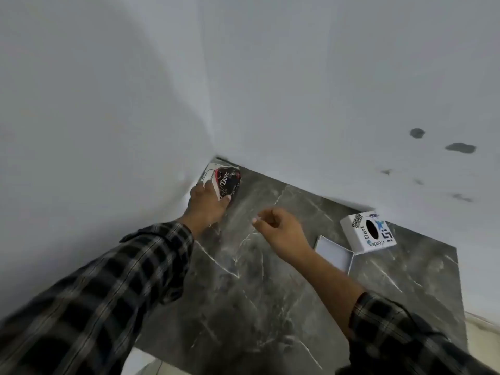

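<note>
View from above of a dark grey marble-patterned desk (270, 307) set into the corner of two plain white walls (108, 104). A person in black-and-white checked sleeves reaches forward with both arms.

The left hand (207, 205) stretches into the far corner and holds a small white and black cardboard soap box (226, 180) printed "Dove". Its grip is clamped on the near end of the soap box, with the thumb on the right edge and the fingers over the left side. The soap box sits right in the corner, close against the left wall and tilted a little. Whether its base lies flat on the desk cannot be told.

The right hand (281, 231) hovers above the middle of the desk, its grip loosely curled and holding nothing.

Well to the right stands a white cardboard box (368, 232) covered in stickers, its hinged lid (334, 251) lying open on the desk.

To handle the soap box well, the left hand probably needs a firm pinch on both long edges, since the wall leaves little room for the fingers. Drawing it straight away from the corner should keep it from scraping. The free right hand is near enough to steady it.
</note>
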